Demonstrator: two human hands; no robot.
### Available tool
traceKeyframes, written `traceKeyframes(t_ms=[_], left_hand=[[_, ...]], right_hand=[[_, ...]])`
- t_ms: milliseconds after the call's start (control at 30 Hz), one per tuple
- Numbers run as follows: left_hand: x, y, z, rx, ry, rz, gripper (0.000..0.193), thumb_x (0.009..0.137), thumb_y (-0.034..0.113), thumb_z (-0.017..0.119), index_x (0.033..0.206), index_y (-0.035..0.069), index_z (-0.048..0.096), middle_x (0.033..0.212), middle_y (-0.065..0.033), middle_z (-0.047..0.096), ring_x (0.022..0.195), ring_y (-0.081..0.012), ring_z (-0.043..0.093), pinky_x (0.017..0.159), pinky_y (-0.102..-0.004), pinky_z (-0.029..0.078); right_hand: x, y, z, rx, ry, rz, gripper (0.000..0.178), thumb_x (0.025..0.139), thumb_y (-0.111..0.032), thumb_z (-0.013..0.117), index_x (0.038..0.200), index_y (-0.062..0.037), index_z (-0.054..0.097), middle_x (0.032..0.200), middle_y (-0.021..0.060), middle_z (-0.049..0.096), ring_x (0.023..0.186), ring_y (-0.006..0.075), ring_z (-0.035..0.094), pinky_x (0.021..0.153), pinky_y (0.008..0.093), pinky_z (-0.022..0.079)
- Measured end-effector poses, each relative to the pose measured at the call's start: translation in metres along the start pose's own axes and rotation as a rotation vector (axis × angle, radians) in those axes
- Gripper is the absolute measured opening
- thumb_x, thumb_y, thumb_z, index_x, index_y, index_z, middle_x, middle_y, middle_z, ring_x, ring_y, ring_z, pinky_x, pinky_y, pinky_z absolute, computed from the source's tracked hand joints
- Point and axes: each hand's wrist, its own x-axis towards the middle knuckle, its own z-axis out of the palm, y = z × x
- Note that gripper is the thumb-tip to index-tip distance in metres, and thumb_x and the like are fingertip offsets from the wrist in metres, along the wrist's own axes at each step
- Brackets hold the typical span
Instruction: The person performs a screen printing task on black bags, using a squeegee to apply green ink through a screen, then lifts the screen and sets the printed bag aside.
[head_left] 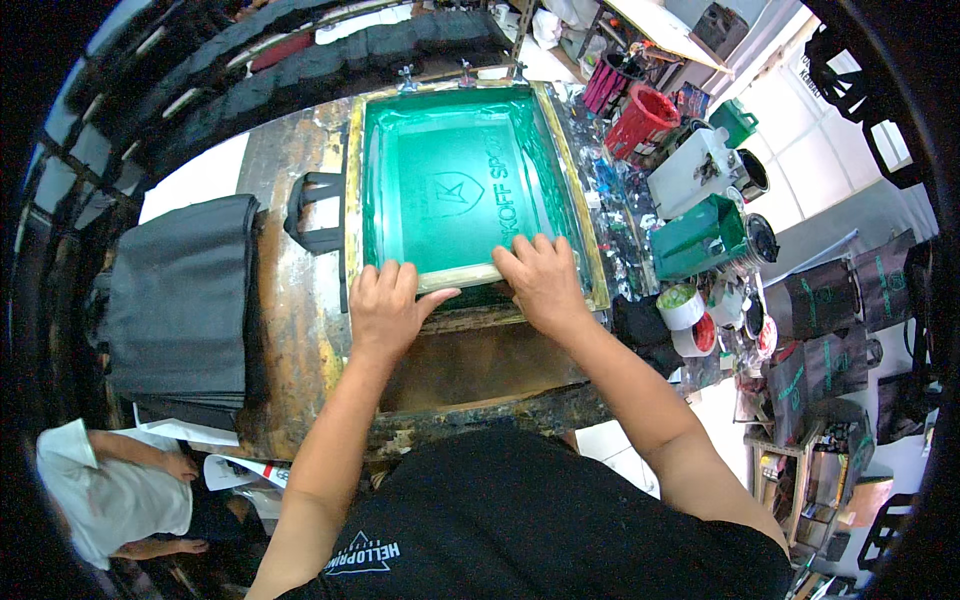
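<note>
A screen-printing frame (572, 175) with pale, stained wooden edges lies on the worktable. Green ink coats its mesh (410, 225), where a shield emblem and lettering show through. At the near end a squeegee (458, 279) with a light wooden handle lies across the mesh. My left hand (384, 308) grips the left end of the squeegee, its thumb lying along the near side. On the right end my right hand (545, 284) is closed, knuckles up. The squeegee blade is hidden. A black bag's handle (318, 212) sticks out from beneath the frame's left side.
Black fabric bags (180, 300) are stacked on the left. Clamps (465, 72) stand at the frame's far edge. Along the right lie a red bucket (642, 120), a green container (690, 240) and ink tubs (680, 306). Another person in a white shirt (125, 480) is at lower left.
</note>
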Motion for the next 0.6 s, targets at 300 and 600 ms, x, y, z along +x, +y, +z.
traceKeyframes(t_ms=[300, 600], left_hand=[[-0.020, 0.005, -0.009, -0.123, -0.062, -0.042, 0.056, 0.082, 0.058, 0.080, 0.098, 0.006, 0.066, 0.095, -0.0102, 0.059, 0.087, -0.0312, 0.057, 0.078, -0.0442, 0.049], [-0.108, -0.042, -0.009, -0.201, -0.187, -0.455, 0.109, 0.054, 0.046, 0.101, 0.144, 0.003, 0.057, 0.132, -0.0174, 0.052, 0.125, -0.0387, 0.048, 0.108, -0.0522, 0.038]], right_hand=[[-0.011, -0.011, -0.015, 0.016, -0.099, 0.015, 0.031, 0.090, -0.022, 0.070, 0.121, -0.0204, 0.066, 0.100, 0.0032, 0.062, 0.098, 0.0244, 0.060, 0.081, 0.0444, 0.041], [-0.044, -0.037, -0.004, 0.189, 0.092, 0.146, 0.038, 0.089, -0.019, 0.070, 0.127, -0.0224, 0.067, 0.118, 0.0054, 0.063, 0.115, 0.0265, 0.059, 0.105, 0.0618, 0.035]])
